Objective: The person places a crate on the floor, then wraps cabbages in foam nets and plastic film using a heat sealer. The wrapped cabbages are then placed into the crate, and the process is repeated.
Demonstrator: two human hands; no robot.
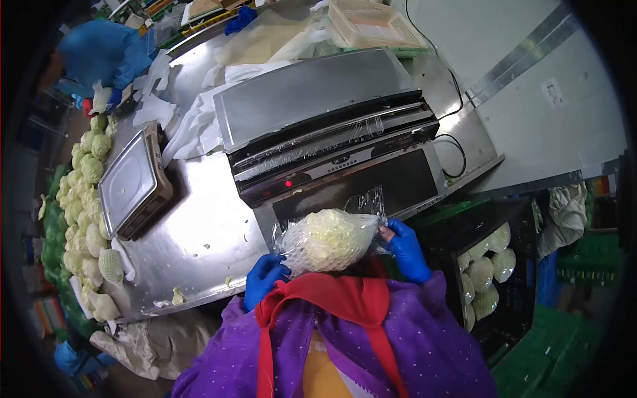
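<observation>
A pale yellow-white vegetable head (pixel 328 237) in a white foam net is held in front of my chest, with clear plastic film (pixel 368 211) wrapped around it. My left hand (pixel 267 278), in a blue glove, is closed on the film at the left end of the head. On the opposite side, my right hand (pixel 405 251) pinches the gathered film; its blue glove leaves a fingertip bare. Just beyond the head stands a film wrapping machine (pixel 338 166) with a red light lit and film stretched across its bar.
A weighing scale (pixel 136 182) stands on the metal table (pixel 206 225) at left. Beside it are piled pale vegetable heads (pixel 83 205), some netted. A black crate (pixel 517 292) of wrapped heads sits at right. A co-worker in blue (pixel 106 53) is at far left. A cream basket (pixel 371 26) stands behind.
</observation>
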